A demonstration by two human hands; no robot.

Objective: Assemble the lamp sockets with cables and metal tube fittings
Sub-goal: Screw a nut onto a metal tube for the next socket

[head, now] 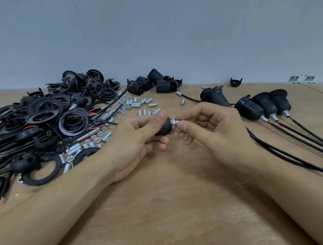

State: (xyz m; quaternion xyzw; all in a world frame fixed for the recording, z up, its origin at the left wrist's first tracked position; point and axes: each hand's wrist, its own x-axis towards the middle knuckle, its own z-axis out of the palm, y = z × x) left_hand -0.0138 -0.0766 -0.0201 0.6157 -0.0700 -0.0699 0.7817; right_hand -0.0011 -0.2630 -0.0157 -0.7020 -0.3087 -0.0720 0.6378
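Note:
My left hand [138, 138] grips a black dome-shaped socket cap [166, 126] above the middle of the wooden table [164, 210]. A silver threaded tube fitting [175, 123] with a nut sticks out of the cap to the right. My right hand [209, 126] pinches that fitting between thumb and fingertips. Three assembled black sockets [264, 105] with cables [305, 143] lie in a row at the right. A fourth socket [214, 96] lies behind my right hand.
A heap of black rings, caps and red-black wires [39, 121] covers the left side. Loose silver tubes and nuts [131, 104] lie scattered behind my hands. Several threaded socket bodies [153, 82] sit by the grey wall. A lone cap [235, 81] stands at the back right.

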